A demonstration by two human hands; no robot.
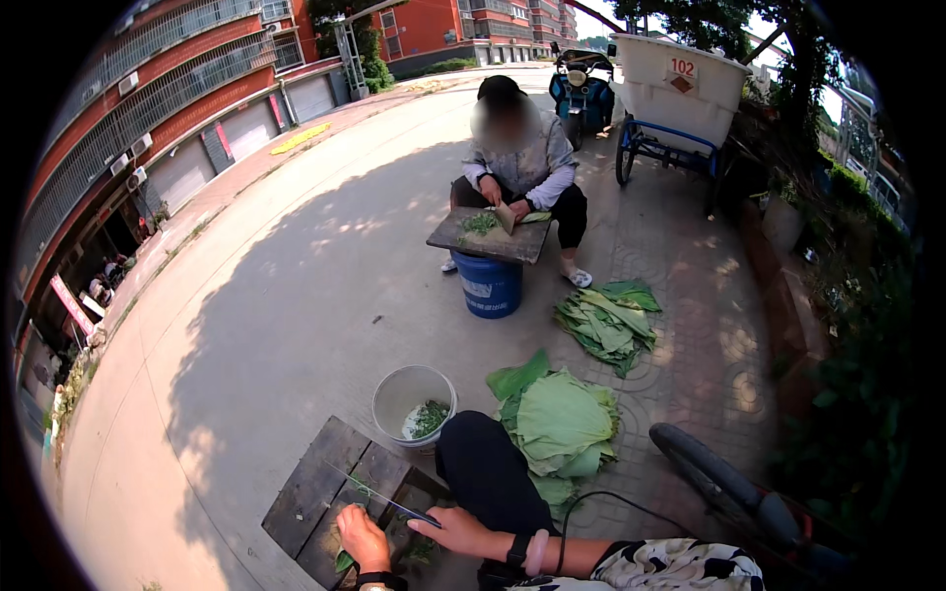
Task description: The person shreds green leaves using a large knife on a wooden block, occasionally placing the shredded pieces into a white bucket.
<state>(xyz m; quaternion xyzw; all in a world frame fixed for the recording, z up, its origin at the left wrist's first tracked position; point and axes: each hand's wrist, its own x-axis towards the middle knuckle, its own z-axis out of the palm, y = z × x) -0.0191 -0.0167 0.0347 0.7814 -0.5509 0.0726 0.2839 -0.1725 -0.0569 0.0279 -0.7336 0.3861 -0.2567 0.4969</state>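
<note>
My right hand grips the dark handle of a knife, whose thin blade points up and left over a dark wooden board. Beside the blade, my left hand presses down on green leaves lying on the board; most of the bunch is hidden under it. Finely cut green shreds lie near the blade. A white plastic bucket with chopped greens in it stands just beyond the board. Large green leaves are piled on the paving to the right of my knee.
Across from me, a seated person cuts greens with a cleaver on a board over a blue bucket. A second leaf pile lies near that person's foot. A wheel and black cable are at my right.
</note>
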